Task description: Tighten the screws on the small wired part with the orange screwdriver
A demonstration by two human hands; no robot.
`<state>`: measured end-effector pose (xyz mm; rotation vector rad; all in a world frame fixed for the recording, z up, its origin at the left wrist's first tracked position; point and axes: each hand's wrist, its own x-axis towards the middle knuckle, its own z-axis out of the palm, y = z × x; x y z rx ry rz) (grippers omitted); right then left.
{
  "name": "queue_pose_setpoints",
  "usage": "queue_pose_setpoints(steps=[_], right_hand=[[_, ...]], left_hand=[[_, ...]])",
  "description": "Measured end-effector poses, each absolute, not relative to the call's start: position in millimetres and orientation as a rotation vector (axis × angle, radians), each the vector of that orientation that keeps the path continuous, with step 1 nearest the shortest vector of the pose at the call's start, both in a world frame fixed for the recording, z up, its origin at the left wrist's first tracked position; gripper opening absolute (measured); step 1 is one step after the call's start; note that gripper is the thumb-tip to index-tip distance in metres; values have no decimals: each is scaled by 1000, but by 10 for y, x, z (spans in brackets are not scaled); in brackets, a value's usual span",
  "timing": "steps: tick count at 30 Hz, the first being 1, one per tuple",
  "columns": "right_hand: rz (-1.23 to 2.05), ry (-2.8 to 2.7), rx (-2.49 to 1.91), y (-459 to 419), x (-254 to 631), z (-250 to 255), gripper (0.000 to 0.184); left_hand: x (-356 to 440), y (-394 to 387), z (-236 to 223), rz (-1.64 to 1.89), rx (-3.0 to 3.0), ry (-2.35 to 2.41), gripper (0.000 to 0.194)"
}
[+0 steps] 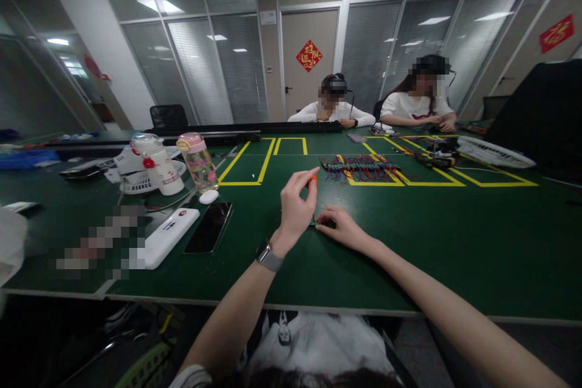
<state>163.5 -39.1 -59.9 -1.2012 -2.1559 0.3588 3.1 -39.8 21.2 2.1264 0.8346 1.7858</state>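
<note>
Two bare hands work over a green table (436, 236). The left hand (296, 200), with a watch (269, 256) on its wrist, is closed around a tool with an orange handle (313, 180); most of the tool is hidden by the fingers, and a thin dark shaft points down from it. Below lies a small green piece (313, 224), resting on the table between the hands. The right hand (339, 227) is low against the tabletop, its fingers curled with the tips at the near right edge of this piece; whether they pinch it or only steady it cannot be told. Beyond the right hand, a row of red and blue wires (361, 167) extends across yellow tape outlines (239, 183). Left of the left hand are a dark phone (209, 228), a white slab-shaped case (171, 237), a small white rounded object (209, 196) and a pink-lidded bottle (200, 163). Two people sit across the table.
</note>
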Motion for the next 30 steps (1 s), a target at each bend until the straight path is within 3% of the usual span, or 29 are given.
queue_pose_setpoints(steps=[4,8,13,18,24,30], right_hand=[[358,-2158,-1196,-395,1635,-597,8],[344,-2160,-1204,-396,1637,-595,8],[341,-2165,-1210,-385,1643,-606,8],[341,-2163,-1201,-383,1642,-608,8],[356,-2159,-1206,-396,1641,-598,9],[339,-2163,-1204,-397,1637,-590,8]], left_hand=[[30,-400,209,1833,2168,989,23],[31,-374,205,1708,2074,815,30],[17,-351,208,1769,1991,938,20],[17,-335,204,1651,1951,813,32],[6,-352,212,1766,2003,1012,23],[20,-358,208,1699,2039,799,28]])
